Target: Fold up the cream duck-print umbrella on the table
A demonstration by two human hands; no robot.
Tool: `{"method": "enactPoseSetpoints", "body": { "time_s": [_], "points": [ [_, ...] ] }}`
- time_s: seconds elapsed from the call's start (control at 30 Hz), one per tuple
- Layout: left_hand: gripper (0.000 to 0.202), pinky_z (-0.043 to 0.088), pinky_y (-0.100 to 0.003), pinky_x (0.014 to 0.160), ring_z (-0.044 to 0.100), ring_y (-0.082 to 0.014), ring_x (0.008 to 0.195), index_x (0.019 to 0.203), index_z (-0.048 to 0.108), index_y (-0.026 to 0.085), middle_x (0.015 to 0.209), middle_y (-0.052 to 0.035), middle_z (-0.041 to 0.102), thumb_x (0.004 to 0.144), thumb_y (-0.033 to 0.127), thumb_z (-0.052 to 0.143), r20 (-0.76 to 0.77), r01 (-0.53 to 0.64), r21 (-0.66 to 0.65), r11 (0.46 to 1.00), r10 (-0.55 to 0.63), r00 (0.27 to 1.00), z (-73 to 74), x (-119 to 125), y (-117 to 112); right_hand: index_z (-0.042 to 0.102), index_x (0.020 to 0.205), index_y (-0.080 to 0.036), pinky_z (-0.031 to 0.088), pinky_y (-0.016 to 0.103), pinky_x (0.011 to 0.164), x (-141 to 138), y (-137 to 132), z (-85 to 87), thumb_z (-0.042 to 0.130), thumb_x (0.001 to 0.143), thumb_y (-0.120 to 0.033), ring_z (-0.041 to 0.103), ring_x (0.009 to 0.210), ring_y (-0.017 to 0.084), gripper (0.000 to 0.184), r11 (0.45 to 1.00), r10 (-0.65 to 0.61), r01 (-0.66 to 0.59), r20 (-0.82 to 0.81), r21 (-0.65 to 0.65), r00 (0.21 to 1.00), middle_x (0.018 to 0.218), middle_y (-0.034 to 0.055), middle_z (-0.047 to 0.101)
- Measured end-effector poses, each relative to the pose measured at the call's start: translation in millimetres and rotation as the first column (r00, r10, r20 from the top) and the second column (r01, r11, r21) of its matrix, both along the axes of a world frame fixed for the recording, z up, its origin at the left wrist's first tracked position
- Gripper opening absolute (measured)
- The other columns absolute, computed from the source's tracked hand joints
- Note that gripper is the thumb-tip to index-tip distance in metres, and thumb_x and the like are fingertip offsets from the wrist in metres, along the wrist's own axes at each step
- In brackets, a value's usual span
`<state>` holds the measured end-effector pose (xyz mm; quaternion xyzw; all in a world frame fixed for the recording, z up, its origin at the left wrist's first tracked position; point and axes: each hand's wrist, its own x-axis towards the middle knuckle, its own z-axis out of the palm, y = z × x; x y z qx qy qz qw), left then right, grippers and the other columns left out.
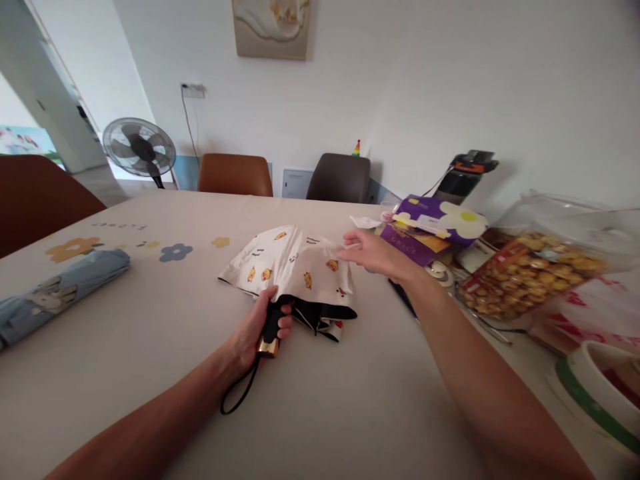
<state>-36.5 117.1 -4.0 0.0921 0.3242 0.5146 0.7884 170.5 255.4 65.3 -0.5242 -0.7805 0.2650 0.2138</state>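
Note:
A white folding umbrella [295, 263] with small yellow cartoon figures and a black underside lies partly collapsed over the table, its canopy loose and pointing away from me. My left hand [260, 327] is wrapped around its black handle, which has a gold end and a black wrist loop [243, 393]. Close to the canopy's right side, my right hand [369, 253] hovers with its fingers stretched out and nothing in them. Whether its fingertips touch the fabric I cannot tell.
At the left lies a folded light-blue umbrella [65, 290] on the table [165, 373]. Crowding the right side are a purple box [415, 243], a clear container of snacks [530, 273], a dark bottle [460, 177] and a white-and-green tub [590, 393]. Chairs [235, 173] and a fan [140, 148] stand beyond.

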Motion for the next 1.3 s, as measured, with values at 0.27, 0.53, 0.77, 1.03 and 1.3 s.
{"method": "enactPoseSetpoints", "body": {
  "time_s": [0.27, 0.53, 0.77, 1.03, 1.3],
  "points": [
    [0.026, 0.029, -0.014, 0.031, 0.034, -0.0034, 0.04, 0.08, 0.043, 0.014, 0.062, 0.0033, 0.038, 0.092, 0.035, 0.031, -0.014, -0.031, 0.032, 0.999, 0.031, 0.999, 0.3, 0.9, -1.0, 0.058, 0.098, -0.019, 0.042, 0.039, 0.08, -25.2, -57.9, 33.2, 0.06, 0.069, -0.033, 0.054, 0.096, 0.027, 0.033, 0.952, 0.188, -0.281, 0.491, 0.121, 0.851, 0.116, 0.0087, 0.052],
    [0.026, 0.031, -0.014, 0.032, 0.034, -0.0032, 0.041, 0.075, 0.043, 0.014, 0.061, 0.0037, 0.039, 0.088, 0.037, 0.04, -0.033, 0.005, 0.037, 0.999, -0.004, 0.999, -1.3, -0.6, 0.2, 0.057, 0.104, -0.017, 0.031, 0.047, 0.094, -34.4, -74.0, 23.3, 0.061, 0.068, -0.032, 0.044, 0.114, 0.031, 0.039, 0.882, 0.24, -0.427, 0.591, 0.199, 0.77, 0.128, 0.0131, 0.043],
    [0.034, 0.03, -0.013, 0.032, 0.032, -0.0032, 0.037, 0.067, 0.041, 0.016, 0.052, 0.0051, 0.033, 0.088, 0.043, 0.037, -0.078, 0.061, -0.05, 0.997, -0.065, 0.995, 3.3, -0.6, -1.1, 0.054, 0.104, -0.015, 0.022, 0.054, 0.1, -39.1, -79.8, -9.8, 0.061, 0.068, -0.021, 0.038, 0.121, 0.033, 0.037, 0.851, 0.19, -0.472, 0.701, 0.232, 0.687, 0.121, 0.0154, 0.049],
    [0.029, 0.03, -0.015, 0.033, 0.035, -0.0028, 0.04, 0.069, 0.043, 0.014, 0.059, 0.0032, 0.04, 0.087, 0.037, 0.041, -0.065, -0.012, -0.005, 1.0, 0.011, 0.998, 1.5, 0.8, -1.5, 0.052, 0.107, -0.012, 0.041, 0.043, 0.085, 4.2, -71.9, -31.7, 0.045, 0.075, -0.006, 0.053, 0.107, 0.03, 0.034, 0.871, -0.069, -0.296, 0.696, 0.391, 0.715, 0.117, 0.0184, 0.053],
    [0.026, 0.03, -0.015, 0.032, 0.036, -0.0033, 0.039, 0.072, 0.041, 0.015, 0.058, 0.0036, 0.04, 0.087, 0.036, 0.041, -0.067, -0.036, -0.019, 0.999, 0.034, 0.997, 5.6, 2.2, -2.4, 0.057, 0.105, -0.021, 0.053, 0.038, 0.057, 18.8, -64.2, -31.8, 0.041, 0.084, -0.036, 0.063, 0.071, 0.023, 0.031, 0.92, -0.26, 0.107, -0.382, -0.377, 0.887, 0.093, 0.009, 0.065]
  ]
}}
